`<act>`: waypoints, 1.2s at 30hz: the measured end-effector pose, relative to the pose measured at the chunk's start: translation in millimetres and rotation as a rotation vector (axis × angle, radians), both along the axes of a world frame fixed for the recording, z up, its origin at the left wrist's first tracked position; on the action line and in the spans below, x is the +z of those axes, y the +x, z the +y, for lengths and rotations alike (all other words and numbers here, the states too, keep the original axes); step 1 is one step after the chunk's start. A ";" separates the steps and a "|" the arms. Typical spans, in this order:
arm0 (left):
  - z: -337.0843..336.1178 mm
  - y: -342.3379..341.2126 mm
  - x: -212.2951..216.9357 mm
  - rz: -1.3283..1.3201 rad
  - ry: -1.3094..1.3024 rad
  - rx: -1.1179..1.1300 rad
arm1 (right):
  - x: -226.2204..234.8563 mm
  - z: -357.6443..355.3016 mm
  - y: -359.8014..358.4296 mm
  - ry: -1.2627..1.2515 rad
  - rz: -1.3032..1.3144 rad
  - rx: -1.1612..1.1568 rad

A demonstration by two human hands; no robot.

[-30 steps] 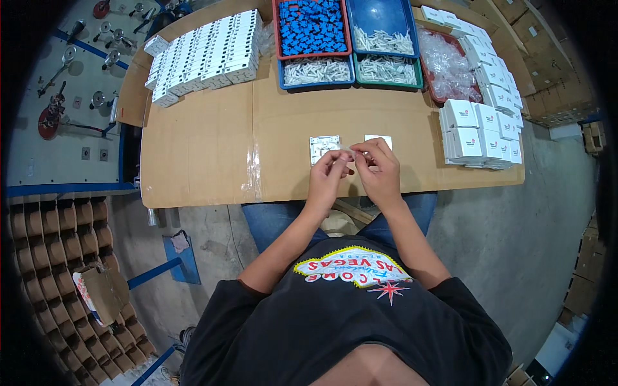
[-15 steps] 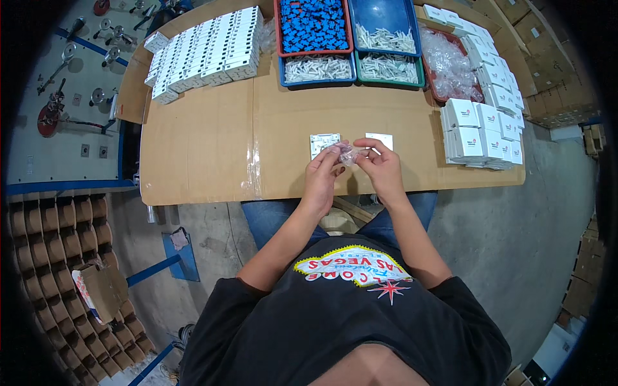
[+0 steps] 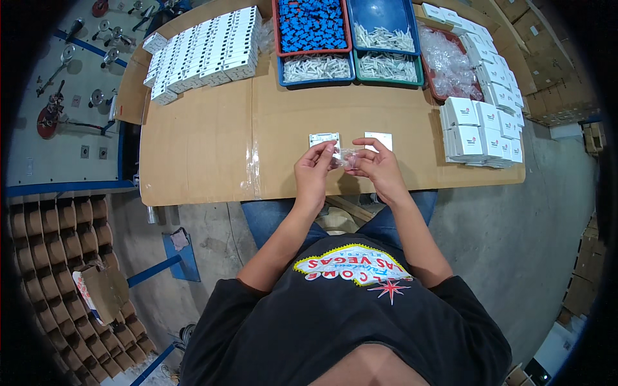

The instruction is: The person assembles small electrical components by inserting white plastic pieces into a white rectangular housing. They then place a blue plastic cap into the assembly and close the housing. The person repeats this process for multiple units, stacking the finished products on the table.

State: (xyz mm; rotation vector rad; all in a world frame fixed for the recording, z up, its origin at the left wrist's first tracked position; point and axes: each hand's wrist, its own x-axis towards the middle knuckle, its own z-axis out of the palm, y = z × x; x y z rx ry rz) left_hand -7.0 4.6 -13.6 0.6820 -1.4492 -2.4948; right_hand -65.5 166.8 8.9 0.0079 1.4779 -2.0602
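Over the near side of the cardboard-covered worktop (image 3: 199,141), left hand (image 3: 311,172) and right hand (image 3: 380,170) share one small clear plastic bag (image 3: 348,157). Both grips pinch it with the fingertips from opposite sides, probably because film this limp needs support at two ends to keep any shape. Whether anything sits inside is too blurred to tell.

Just beyond the hands, two flat white pieces: left piece (image 3: 324,137), partly hidden by left-hand fingers; right piece (image 3: 381,139), partly behind the right hand. Both lie close in, presumably for short reach.

Supplies line the far side, grouped by kind, likely to save searching: blue parts (image 3: 312,26) in a red tray (image 3: 315,53), white pegs (image 3: 385,42) in blue trays (image 3: 381,16) and a green tray (image 3: 389,85), loose clear bags (image 3: 449,61) in a second red tray (image 3: 431,88). White boxes stand in rows (image 3: 206,48) at far left, white cartons (image 3: 477,138) in stacks at right.

Surface: brown cardboard, shiny tape (image 3: 253,174) along a seam. Room: grey floor (image 3: 547,186), divided cardboard rack (image 3: 38,251) lower left, blue stand (image 3: 188,265) beside it.
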 end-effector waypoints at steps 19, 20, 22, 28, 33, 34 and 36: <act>-4.0 6.4 12.0 0.131 -0.466 0.036 | -4.3 1.5 -2.8 -0.004 -0.075 0.007; -3.5 6.6 11.1 0.145 -0.440 0.035 | -3.4 1.9 -2.5 -0.006 -0.080 0.017; -2.9 5.8 9.5 0.154 -0.468 0.052 | -7.6 4.0 -1.1 -0.064 -0.098 0.007; -5.0 6.0 8.6 0.201 -0.610 0.034 | -2.7 4.5 -2.6 -0.009 -0.175 0.093; -3.9 6.9 11.6 0.204 -0.646 0.003 | -11.7 10.0 -5.9 -0.045 -0.248 0.121; -4.2 6.5 9.9 0.201 -0.642 0.006 | -16.3 12.1 -6.5 -0.084 -0.259 0.124; -4.4 5.6 7.2 0.197 -0.634 0.016 | -25.2 14.5 -6.3 -0.157 -0.276 0.119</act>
